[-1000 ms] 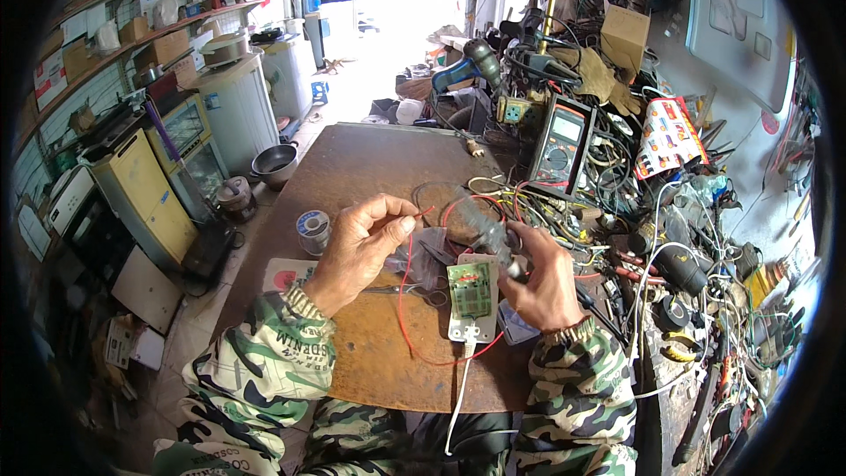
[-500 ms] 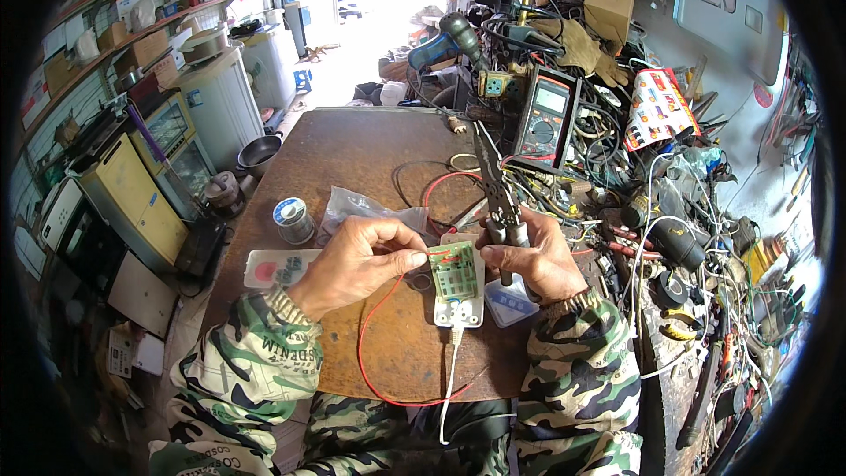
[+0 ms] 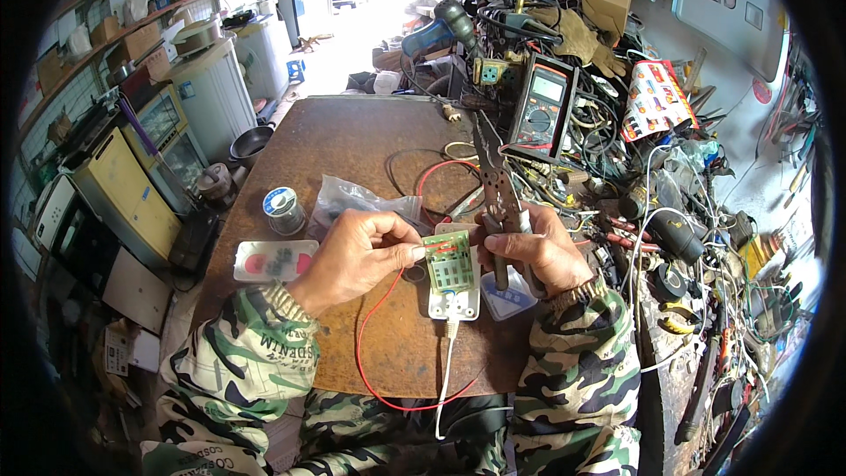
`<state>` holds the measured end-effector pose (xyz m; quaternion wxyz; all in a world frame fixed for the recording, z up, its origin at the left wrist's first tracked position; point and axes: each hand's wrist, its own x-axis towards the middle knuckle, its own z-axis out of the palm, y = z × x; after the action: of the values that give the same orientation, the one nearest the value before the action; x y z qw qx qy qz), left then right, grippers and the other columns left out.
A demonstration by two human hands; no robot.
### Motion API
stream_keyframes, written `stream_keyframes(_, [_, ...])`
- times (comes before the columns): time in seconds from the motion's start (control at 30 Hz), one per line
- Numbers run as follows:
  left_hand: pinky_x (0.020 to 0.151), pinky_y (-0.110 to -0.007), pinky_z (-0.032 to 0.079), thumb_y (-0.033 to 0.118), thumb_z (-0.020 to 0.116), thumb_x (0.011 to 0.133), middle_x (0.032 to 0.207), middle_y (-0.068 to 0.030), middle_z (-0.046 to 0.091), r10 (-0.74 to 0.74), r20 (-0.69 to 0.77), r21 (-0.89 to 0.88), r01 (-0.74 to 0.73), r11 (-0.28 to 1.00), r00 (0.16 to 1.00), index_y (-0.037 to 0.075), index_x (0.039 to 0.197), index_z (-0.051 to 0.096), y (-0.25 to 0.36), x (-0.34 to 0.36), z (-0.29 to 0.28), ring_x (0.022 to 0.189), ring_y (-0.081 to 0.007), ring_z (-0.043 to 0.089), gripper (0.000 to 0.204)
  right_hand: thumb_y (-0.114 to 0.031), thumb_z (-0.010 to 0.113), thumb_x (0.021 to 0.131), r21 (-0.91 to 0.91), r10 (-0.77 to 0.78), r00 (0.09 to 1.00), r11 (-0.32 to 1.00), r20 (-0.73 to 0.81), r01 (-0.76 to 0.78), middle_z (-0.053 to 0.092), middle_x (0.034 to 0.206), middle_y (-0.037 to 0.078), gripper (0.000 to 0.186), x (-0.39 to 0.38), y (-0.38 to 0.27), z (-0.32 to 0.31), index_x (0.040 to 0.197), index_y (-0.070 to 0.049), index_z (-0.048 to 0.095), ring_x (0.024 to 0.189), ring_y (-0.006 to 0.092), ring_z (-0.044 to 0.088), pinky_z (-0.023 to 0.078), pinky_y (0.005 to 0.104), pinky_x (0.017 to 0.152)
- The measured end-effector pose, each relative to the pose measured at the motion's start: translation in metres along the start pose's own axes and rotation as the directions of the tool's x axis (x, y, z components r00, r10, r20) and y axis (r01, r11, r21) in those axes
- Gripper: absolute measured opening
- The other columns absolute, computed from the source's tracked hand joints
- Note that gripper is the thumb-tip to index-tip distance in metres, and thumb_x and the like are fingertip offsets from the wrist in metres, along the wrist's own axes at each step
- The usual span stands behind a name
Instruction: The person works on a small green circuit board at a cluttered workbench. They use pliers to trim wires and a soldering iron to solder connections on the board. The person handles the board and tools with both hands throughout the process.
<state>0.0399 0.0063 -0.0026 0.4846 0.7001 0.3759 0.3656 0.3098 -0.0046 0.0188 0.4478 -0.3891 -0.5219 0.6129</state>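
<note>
My left hand (image 3: 359, 257) pinches a thin red wire (image 3: 359, 348) at the left edge of a small green circuit board (image 3: 450, 271). The wire loops down past the table's near edge. Behind and under the board is an open white plastic casing (image 3: 455, 311), with a white cable (image 3: 447, 366) leaving its lower end. My right hand (image 3: 545, 251) grips dark, worn wire-stripping pliers (image 3: 499, 189), jaws pointing up and away, handles spread apart. Its fingertips reach behind the handles at the casing's right side; whether they touch it is hidden.
Left on the brown table (image 3: 352, 137) are a solder spool (image 3: 283, 211), a small parts box (image 3: 275, 262) and a clear plastic bag (image 3: 361, 200). A blue-white lid (image 3: 508, 298) lies under my right hand. A multimeter (image 3: 540, 110) and heaped cables crowd the right side.
The pliers' handles have spread wider in my right hand. My left hand keeps its pinch on the red wire beside the board. The whole view has shifted slightly.
</note>
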Motion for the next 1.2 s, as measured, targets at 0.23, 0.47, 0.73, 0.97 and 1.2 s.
stream_keyframes(0.23, [0.073, -0.023, 0.054, 0.006, 0.073, 0.095, 0.091, -0.0022, 0.07, 0.008, -0.017, 0.001, -0.008, 1.0, 1.0, -0.004, 0.101, 0.07, -0.003, 0.002, 0.0, 0.081, -0.0066, 0.065, 0.012, -0.003, 0.074, 0.082, 0.031, -0.004, 1.0, 1.0, -0.011, 0.005, 0.073, 0.101, 0.012, 0.038, 0.002, 0.004, -0.001, 0.117, 0.004, 0.064, 0.085, 0.02, 0.069, 0.056, 0.0333, 0.076])
stream_keyframes(0.47, [0.071, -0.022, 0.053, 0.007, 0.075, 0.093, 0.09, -0.0008, 0.069, 0.148, -0.068, -0.046, -0.152, 0.987, 0.987, -0.003, 0.099, 0.07, 0.013, -0.004, 0.004, 0.08, -0.0055, 0.064, 0.012, -0.002, 0.078, 0.084, -0.077, -0.272, 0.962, 0.96, -0.011, 0.27, 0.07, 0.095, 0.004, 0.03, 0.003, 0.009, 0.009, 0.111, 0.0, 0.064, 0.082, 0.0097, 0.064, 0.052, 0.026, 0.072])
stream_keyframes(0.73, [0.073, -0.022, 0.054, 0.007, 0.076, 0.092, 0.092, -0.0016, 0.07, 0.201, -0.066, -0.015, -0.202, 0.979, 0.977, -0.003, 0.099, 0.07, 0.014, -0.005, 0.01, 0.082, -0.0058, 0.064, 0.014, 0.002, 0.079, 0.084, -0.085, -0.326, 0.944, 0.941, 0.041, 0.329, 0.07, 0.101, 0.005, 0.031, -0.004, 0.004, 0.02, 0.111, -0.001, 0.063, 0.092, 0.0114, 0.065, 0.055, 0.0282, 0.083])
stream_keyframes(0.97, [0.074, -0.022, 0.054, 0.006, 0.076, 0.093, 0.091, -0.0013, 0.07, 0.183, -0.058, -0.019, -0.184, 0.983, 0.981, -0.002, 0.1, 0.071, 0.008, -0.005, 0.014, 0.083, -0.0055, 0.064, 0.011, 0.008, 0.077, 0.082, -0.225, -0.337, 0.94, 0.913, 0.061, 0.342, 0.067, 0.101, 0.003, 0.032, -0.002, 0.005, 0.024, 0.109, -0.001, 0.062, 0.095, 0.0105, 0.062, 0.051, 0.0274, 0.087])
stream_keyframes(1.2, [0.067, -0.02, 0.05, 0.012, 0.076, 0.094, 0.085, 0.001, 0.068, 0.078, -0.001, -0.043, -0.078, 0.996, 0.997, -0.002, 0.099, 0.073, 0.014, -0.003, 0.01, 0.076, -0.0026, 0.06, 0.015, 0.008, 0.076, 0.081, -0.263, -0.368, 0.929, 0.893, 0.039, 0.365, 0.067, 0.1, 0.003, 0.035, -0.002, 0.008, 0.027, 0.111, 0.0, 0.061, 0.094, 0.011, 0.063, 0.051, 0.0273, 0.085])
